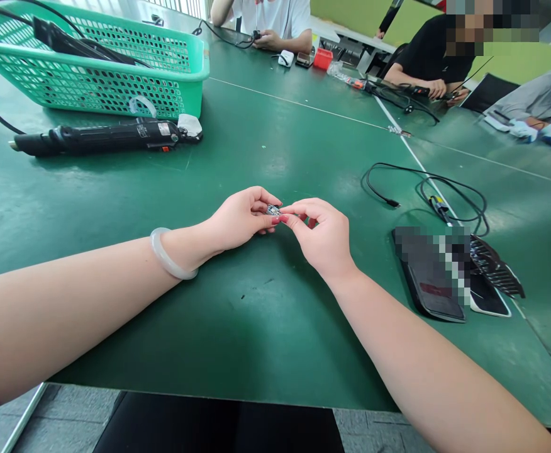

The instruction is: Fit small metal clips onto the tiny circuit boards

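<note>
Near the middle of the view, a small silvery and dark part [273, 210] sits between the fingertips of both hands, just above the green table [266, 327]. My left hand [242, 217], with a pale bangle on its wrist, is closed on the part with thumb and fingers. From the right, my right hand [325, 233] pinches at the part's right end, thumb and index fingertip together. The two thumbs nearly touch. The part's details are too small to tell.
At the back left, a green basket [115, 72] holds black items, with a black cylindrical tool [110, 137] before it. On the right are a coiled cable [464, 189] and a dark phone [426, 277]. Several people sit across the table.
</note>
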Motion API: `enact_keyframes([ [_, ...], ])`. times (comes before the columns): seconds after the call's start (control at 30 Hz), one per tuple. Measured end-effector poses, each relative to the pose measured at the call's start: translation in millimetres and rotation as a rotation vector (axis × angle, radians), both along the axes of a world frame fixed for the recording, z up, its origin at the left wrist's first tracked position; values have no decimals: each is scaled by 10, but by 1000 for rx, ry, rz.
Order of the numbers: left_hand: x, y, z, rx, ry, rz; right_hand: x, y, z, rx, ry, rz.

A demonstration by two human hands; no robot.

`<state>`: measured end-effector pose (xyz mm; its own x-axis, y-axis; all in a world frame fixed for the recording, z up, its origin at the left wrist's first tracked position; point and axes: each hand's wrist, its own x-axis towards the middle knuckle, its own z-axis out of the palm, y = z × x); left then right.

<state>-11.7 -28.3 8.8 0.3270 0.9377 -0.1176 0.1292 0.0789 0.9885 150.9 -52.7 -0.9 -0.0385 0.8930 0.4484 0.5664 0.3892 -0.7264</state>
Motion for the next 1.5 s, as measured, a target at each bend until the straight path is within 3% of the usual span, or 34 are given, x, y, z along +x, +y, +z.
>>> enact_keyframes([
  [1.5,-15,17,-67,73,53,-12,9,6,5,-97,29,-44],
])
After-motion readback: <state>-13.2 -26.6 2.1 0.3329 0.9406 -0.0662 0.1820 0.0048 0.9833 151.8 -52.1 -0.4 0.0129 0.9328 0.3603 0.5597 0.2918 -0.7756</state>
